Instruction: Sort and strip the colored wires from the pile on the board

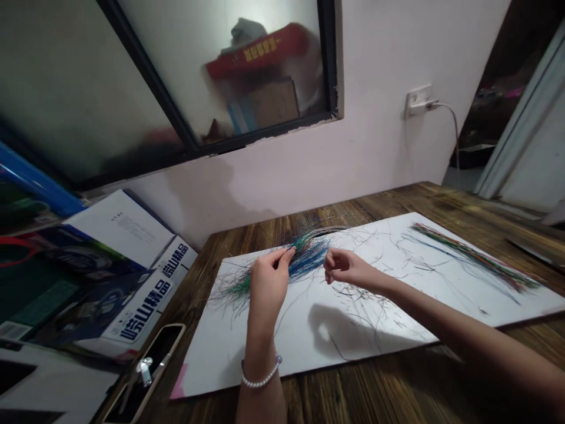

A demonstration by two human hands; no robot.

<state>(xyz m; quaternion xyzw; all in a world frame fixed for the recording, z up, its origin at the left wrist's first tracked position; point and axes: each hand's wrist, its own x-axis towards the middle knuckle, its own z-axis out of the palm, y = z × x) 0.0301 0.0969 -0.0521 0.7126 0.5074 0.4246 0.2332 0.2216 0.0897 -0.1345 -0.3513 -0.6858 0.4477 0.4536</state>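
Observation:
My left hand (267,285), wearing a beaded bracelet (260,381), pinches the end of a thin coloured wire between thumb and forefinger. Below and around it spreads a loose pile of fine blue and green wires (306,263). My right hand (346,269) is just right of that pile, its fingers curled in and close to the thumb. What it holds, if anything, is too fine to make out. A white board (300,347) lies under both hands, strewn with short dark wire bits (371,297).
A straighter bundle of red, green and blue wires (477,256) lies at the board's right. On the wooden table (318,391), a phone (143,371) with white earbuds on it lies at the left. Printed boxes (141,306) stand beyond. A plugged-in charger (421,107) hangs on the wall.

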